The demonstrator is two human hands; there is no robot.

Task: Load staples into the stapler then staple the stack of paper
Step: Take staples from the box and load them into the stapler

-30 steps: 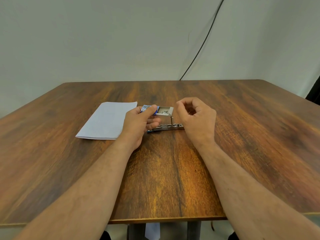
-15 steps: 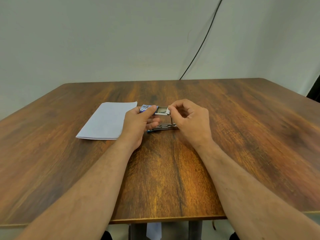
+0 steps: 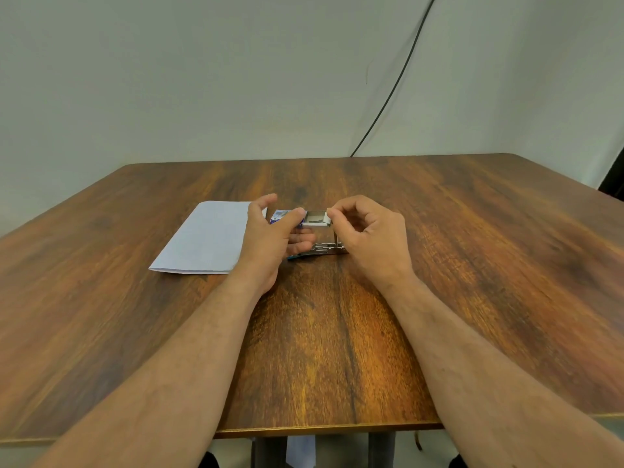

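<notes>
A small staple box [image 3: 315, 218], blue-printed sleeve with a white inner tray slid out to the right, is held above the table. My left hand [image 3: 270, 236] pinches its sleeve end between thumb and fingers. My right hand [image 3: 366, 236] grips the tray's right end with thumb and forefinger. Below them the stapler [image 3: 319, 248] lies on the wooden table [image 3: 337, 349], partly hidden by both hands; its metal parts show. The stack of white paper [image 3: 206, 241] lies flat to the left, its right edge behind my left hand.
A black cable [image 3: 395, 82] runs down the grey wall behind the table's far edge. The table's front edge is near my forearms. A dark object [image 3: 613, 179] stands at the far right edge of view.
My right hand has moved left from beside the box and closed on the tray's end. My left hand has kept hold of the sleeve, with its index finger now lifted.
</notes>
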